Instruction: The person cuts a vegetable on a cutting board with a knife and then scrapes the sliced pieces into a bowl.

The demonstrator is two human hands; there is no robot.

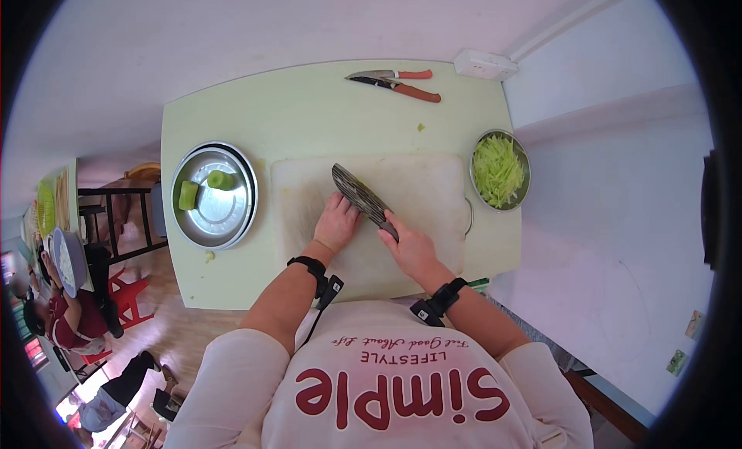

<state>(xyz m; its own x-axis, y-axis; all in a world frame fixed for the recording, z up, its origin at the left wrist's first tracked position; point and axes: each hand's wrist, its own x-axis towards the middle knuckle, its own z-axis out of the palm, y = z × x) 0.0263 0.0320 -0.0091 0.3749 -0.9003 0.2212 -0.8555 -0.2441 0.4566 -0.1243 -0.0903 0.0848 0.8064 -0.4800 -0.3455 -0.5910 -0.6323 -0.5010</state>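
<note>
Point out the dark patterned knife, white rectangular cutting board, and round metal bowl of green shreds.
Dark patterned knife (360,194), head view: middle of blade.
White rectangular cutting board (429,194), head view: bare surface, right of knife.
Round metal bowl of green shreds (528,176), head view: right-hand rim.

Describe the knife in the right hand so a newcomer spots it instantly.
On the pale green table, find the white cutting board. Over it, the right hand holds the knife, its dark blade streaked with light marks. Its dark handle sets it apart from the two reddish-handled knives near the far edge.
</note>
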